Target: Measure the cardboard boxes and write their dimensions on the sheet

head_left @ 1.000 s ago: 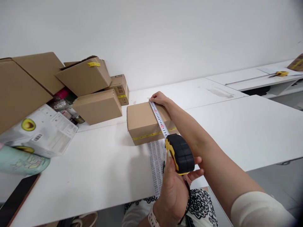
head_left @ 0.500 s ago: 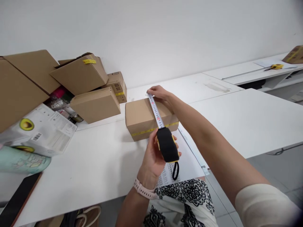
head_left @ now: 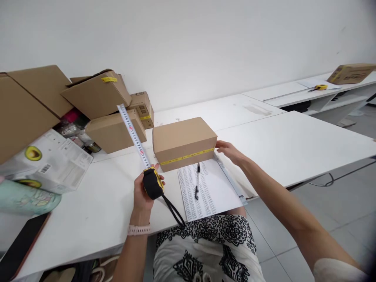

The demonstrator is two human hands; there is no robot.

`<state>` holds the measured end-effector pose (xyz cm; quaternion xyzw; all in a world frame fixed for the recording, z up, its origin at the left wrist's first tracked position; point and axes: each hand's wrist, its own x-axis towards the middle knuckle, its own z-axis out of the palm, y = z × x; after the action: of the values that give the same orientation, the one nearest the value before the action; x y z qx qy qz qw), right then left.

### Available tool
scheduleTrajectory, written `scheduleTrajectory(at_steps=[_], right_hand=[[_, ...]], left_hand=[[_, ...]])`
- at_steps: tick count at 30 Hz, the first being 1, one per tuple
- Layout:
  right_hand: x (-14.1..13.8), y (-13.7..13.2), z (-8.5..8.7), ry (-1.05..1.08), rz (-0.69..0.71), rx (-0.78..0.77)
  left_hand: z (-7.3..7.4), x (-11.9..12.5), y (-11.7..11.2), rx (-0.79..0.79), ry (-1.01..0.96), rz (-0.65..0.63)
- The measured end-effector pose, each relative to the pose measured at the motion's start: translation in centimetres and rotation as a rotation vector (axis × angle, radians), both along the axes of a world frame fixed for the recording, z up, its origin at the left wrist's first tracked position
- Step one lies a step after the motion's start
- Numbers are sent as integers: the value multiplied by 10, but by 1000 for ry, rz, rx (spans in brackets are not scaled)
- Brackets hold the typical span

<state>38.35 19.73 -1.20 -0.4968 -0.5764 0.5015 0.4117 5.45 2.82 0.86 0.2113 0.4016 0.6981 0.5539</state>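
Note:
A black and yellow tape measure (head_left: 153,182) sits in my left hand (head_left: 142,192), whose fingers are wrapped round its case. Its extended blade (head_left: 133,135) points up and left, away from the box, passing in front of the cardboard boxes at the left. My right hand (head_left: 230,152) is at the right end of a closed cardboard box (head_left: 183,135) with yellow tape along its front; its fingers are stretched out at the box's edge, and whether they press on it I cannot tell. A printed sheet (head_left: 219,188) lies in front of the box, with a pen (head_left: 197,182) on it.
Several cardboard boxes (head_left: 116,133) and a white avocado-print box (head_left: 58,160) crowd the left side. A mint bottle (head_left: 29,199) and a dark flat object (head_left: 23,244) lie near the left edge. Far right, another tape measure (head_left: 320,87) lies near a box (head_left: 351,74).
My left hand moved left with the tape measure, taking the blade off the box. My right hand let go of the blade's end and came down to the box's right end. The pen came into view.

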Motion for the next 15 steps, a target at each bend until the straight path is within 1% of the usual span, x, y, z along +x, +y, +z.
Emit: scheduleTrajectory(at_steps=[1,2,3,5,7,9,10,12,15], right_hand=[[-4,-4,3,-7,72,24],[-8,-7,10,-22,109,66],[-11,-9,20,-50,111,118],[-15,-11,48,-136,43,219],[-17,-10,78,-218,-38,281],[-19,-9,101,-284,-112,273],[-21,-8,109,-313,-143,249],[-24,-5,117,-358,-172,191],[-29,2,114,-369,-170,148]], left_hand=[[4,-2,5,7,-1,-32],[9,-4,8,29,2,-59],[16,-6,10,63,7,-73],[33,-10,10,143,21,-87],[52,-15,11,216,28,-99],[69,-19,13,260,25,-115],[75,-20,15,271,24,-120],[82,-22,20,271,30,-127],[82,-21,29,244,50,-131]])
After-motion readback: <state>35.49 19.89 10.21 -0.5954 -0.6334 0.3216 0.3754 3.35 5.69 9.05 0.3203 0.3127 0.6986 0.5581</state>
